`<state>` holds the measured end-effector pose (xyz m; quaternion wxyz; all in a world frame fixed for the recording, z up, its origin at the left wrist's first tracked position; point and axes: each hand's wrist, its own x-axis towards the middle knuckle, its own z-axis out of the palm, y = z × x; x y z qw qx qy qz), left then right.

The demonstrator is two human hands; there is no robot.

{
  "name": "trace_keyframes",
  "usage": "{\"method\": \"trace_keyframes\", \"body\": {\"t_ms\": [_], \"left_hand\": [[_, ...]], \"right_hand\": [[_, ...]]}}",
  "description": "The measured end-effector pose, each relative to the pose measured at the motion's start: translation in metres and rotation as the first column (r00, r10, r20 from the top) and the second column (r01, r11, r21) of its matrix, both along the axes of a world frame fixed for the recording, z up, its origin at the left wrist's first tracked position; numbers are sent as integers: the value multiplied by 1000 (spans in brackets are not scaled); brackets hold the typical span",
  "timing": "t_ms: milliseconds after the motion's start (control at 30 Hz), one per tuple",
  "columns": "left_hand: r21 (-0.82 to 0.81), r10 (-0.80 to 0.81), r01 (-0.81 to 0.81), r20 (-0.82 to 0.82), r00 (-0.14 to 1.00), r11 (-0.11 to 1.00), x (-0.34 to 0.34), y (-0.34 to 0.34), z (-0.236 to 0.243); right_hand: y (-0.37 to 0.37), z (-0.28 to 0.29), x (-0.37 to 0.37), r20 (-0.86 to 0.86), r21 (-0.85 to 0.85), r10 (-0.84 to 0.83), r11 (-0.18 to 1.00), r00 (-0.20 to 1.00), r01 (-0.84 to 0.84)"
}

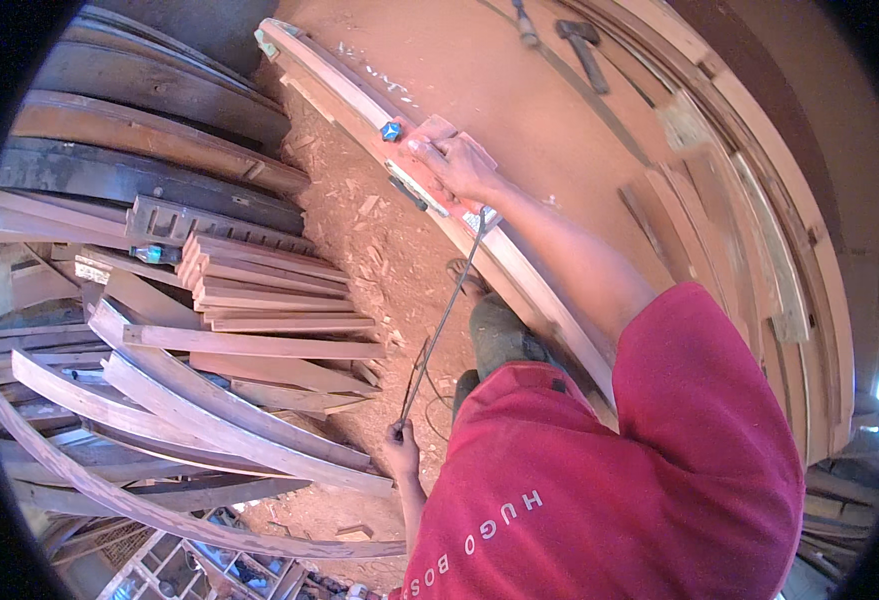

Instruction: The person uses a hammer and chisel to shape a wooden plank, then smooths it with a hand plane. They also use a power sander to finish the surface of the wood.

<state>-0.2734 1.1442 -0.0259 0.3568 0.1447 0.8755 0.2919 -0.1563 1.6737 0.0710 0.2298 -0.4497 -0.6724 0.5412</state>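
Note:
My right hand (454, 168) is closed on the handle of a red electric planer (421, 185) with a blue knob at its front. The planer sits on a long narrow wooden beam (334, 85) that runs from the upper left down toward my waist. From the back of the tool a dark power cord (449, 300) stretches down to my left hand (400, 445). The fingers of my left hand are closed around the cord, low and well out to the side of the beam.
A hammer (584, 55) lies on the bench top (519, 110) at the far right. Long curved boards (759, 190) line its right edge. Left of me are stacked short planks (269, 285) and curved timbers (209, 410). Wood shavings (359, 215) cover the floor.

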Motion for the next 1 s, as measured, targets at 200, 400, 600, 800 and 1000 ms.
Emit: {"method": "trace_keyframes", "body": {"t_ms": [200, 400, 600, 800, 1000], "left_hand": [[35, -55, 57, -37, 998, 998, 61, -85, -3], [42, -118, 118, -11, 993, 992, 116, -168, -14], [63, -171, 170, 11, 985, 983, 161, -227, -17], [-28, -297, 296, -65, 953, 955, 210, -266, -5], [-109, -303, 299, -16, 953, 948, 258, -338, -17]], "right_hand": [[-90, 5, 98, 66, 75, -35, 997, 997, 30], [-172, 10, 181, 78, 1, -47, 999, 996, 47], [-251, 14, 266, 92, -30, -25, 999, 995, 28], [-317, 8, 341, 172, -56, -28, 998, 985, 39], [-396, 28, 410, 138, -161, -47, 984, 989, 69]]}}
